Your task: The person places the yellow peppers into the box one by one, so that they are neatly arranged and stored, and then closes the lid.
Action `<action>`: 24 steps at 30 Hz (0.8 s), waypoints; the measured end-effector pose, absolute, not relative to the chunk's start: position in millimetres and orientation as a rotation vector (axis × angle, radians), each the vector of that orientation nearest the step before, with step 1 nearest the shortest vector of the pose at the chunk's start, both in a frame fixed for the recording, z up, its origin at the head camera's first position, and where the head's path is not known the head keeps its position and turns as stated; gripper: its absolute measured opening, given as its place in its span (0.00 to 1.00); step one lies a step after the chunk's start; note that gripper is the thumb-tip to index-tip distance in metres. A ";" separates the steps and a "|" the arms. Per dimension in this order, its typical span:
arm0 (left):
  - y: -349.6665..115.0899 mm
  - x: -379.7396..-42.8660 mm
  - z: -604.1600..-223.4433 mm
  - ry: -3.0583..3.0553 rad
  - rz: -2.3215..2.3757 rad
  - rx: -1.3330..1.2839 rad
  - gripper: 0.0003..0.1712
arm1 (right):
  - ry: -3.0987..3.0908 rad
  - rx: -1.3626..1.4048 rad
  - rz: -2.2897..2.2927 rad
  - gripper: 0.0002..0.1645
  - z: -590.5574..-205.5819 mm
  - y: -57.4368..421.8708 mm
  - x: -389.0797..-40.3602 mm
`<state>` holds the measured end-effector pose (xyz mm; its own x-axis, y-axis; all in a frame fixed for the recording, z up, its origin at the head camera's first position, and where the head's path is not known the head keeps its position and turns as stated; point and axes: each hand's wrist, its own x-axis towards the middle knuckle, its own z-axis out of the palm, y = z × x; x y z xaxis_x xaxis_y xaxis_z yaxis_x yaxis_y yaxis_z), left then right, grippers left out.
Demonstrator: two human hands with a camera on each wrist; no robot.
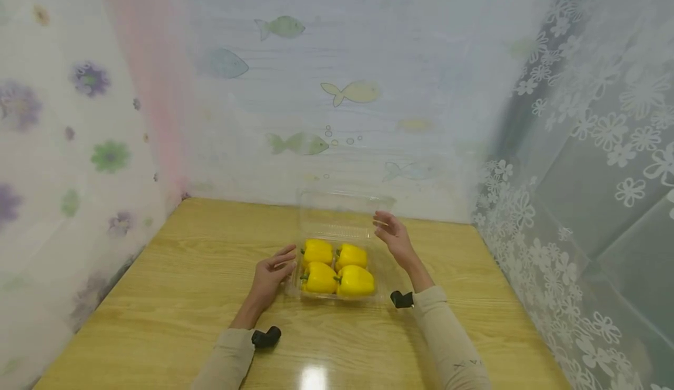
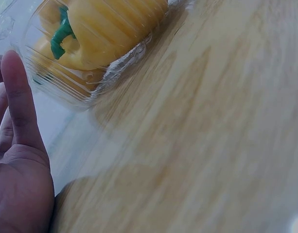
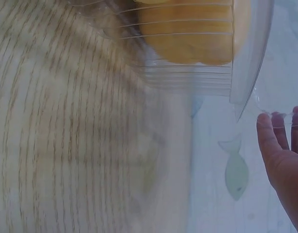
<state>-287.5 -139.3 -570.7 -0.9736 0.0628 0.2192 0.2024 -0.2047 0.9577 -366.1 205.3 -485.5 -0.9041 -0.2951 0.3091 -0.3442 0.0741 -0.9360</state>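
Note:
Several yellow bell peppers [image 1: 355, 282] with green stems sit in a clear plastic clamshell box [image 1: 337, 298] on the table. Its hinged lid [image 1: 337, 209] is raised at the back. My left hand [image 1: 271, 276] is at the box's left side, fingers extended and fingertips close to the wall. In the left wrist view, a pepper [image 2: 114, 29] shows through the ribbed plastic beside that hand. My right hand [image 1: 395, 238] is at the lid's right edge. Its extended fingertips meet the clear edge in the right wrist view, with the thumb and fingers [image 3: 268, 138] apart.
The wooden table [image 1: 200, 273] carries the box near its middle. Behind it hangs a fish-print curtain [image 1: 337, 115], with flower-print sheets [image 1: 105, 156] along the left and right. Black wrist devices [image 1: 267, 337] sit at both cuffs.

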 end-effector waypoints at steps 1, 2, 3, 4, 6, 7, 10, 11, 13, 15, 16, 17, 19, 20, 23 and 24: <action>-139.4 -287.7 -570.9 -1.922 -2.347 -0.321 0.23 | -2.277 0.677 1.991 0.27 -486.3 205.7 -366.0; -139.5 -287.6 -570.9 -1.921 -2.347 -0.322 0.23 | -2.279 0.680 1.981 0.27 -487.2 206.1 -365.7; -139.5 -287.4 -570.7 -1.921 -2.345 -0.323 0.23 | -2.279 0.678 1.978 0.27 -488.1 206.6 -365.6; -139.3 -287.1 -570.4 -1.917 -2.346 -0.323 0.23 | -2.277 0.681 1.978 0.26 -489.0 207.0 -365.4; -139.0 -286.2 -569.6 -1.914 -2.347 -0.321 0.23 | -2.279 0.685 1.973 0.27 -491.1 207.9 -365.0; -138.7 -285.9 -568.9 -1.915 -2.346 -0.323 0.23 | -2.279 0.687 1.972 0.27 -491.7 208.5 -364.8; -138.2 -285.7 -567.7 -1.921 -2.341 -0.328 0.22 | -2.297 0.675 1.956 0.27 -493.0 209.9 -363.6; -138.2 -285.7 -567.3 -1.925 -2.337 -0.331 0.22 | -2.308 0.660 1.950 0.27 -493.2 210.3 -362.7; -138.5 -286.0 -567.1 -1.930 -2.333 -0.338 0.23 | -2.325 0.631 1.950 0.27 -493.3 211.3 -360.1; -138.7 -286.4 -567.3 -1.935 -2.327 -0.340 0.23 | -2.343 0.613 1.946 0.25 -493.2 211.9 -356.9; -138.9 -286.6 -567.6 -1.937 -2.324 -0.340 0.23 | -2.348 0.612 1.939 0.24 -493.8 212.5 -355.3; -138.9 -286.8 -567.8 -1.937 -2.322 -0.338 0.23 | -2.356 0.606 1.921 0.24 -494.5 213.1 -353.8; -139.1 -287.3 -568.5 -1.942 -2.317 -0.335 0.23 | -2.350 0.617 1.920 0.24 -495.4 213.8 -351.2; -139.3 -287.6 -568.9 -1.945 -2.314 -0.334 0.23 | -2.351 0.618 1.919 0.25 -495.6 214.0 -350.0; -139.9 -288.1 -569.7 -1.949 -2.307 -0.333 0.22 | -2.343 0.613 1.948 0.27 -495.4 214.8 -346.6; -140.1 -288.0 -569.9 -1.950 -2.308 -0.332 0.22 | -2.339 0.614 1.975 0.27 -494.6 215.0 -345.5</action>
